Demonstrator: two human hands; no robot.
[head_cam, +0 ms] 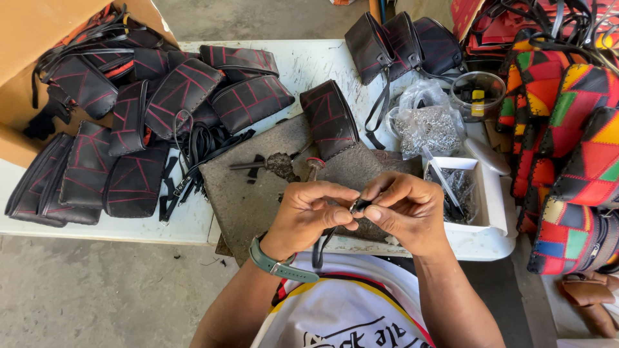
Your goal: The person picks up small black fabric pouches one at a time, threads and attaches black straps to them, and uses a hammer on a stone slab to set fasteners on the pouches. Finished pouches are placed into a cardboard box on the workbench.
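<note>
My left hand (309, 216) and my right hand (406, 209) meet above the near edge of a grey work slab (248, 187). Together they pinch a small metal clasp (358, 206) at the end of a thin black strap (320, 248) that hangs down toward my lap. A green watch band circles my left wrist. One black pouch with red stitching (329, 119) lies on the slab just beyond my hands. A small hammer-like tool (314, 166) stands on the slab in front of my left hand.
Several black red-stitched pouches (129, 116) are piled at the left, partly in a cardboard box (26, 38). A white tray of small metal parts (461, 187), a plastic bag of rivets (425, 125) and a round clear tub (477, 93) sit at the right. Multicoloured patchwork bags (567, 142) stack at far right.
</note>
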